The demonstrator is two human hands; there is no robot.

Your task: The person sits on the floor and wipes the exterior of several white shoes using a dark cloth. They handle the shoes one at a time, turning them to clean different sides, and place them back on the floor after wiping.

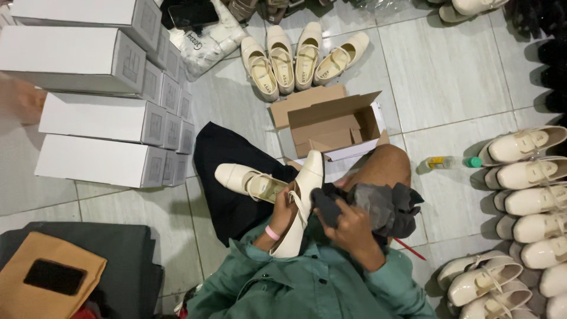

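While the left hand (284,214) grips a cream strapped shoe (301,204) upright over the lap, the right hand (352,227) closes on a dark grey cloth (378,204) against it; another cream shoe (245,180) lies just beside, an open cardboard box (333,124) beyond.

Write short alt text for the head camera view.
Seated on a tiled floor, a person holds a cream shoe in the left hand and a dark grey cloth in the right hand. White boxes and more cream shoes surround them.
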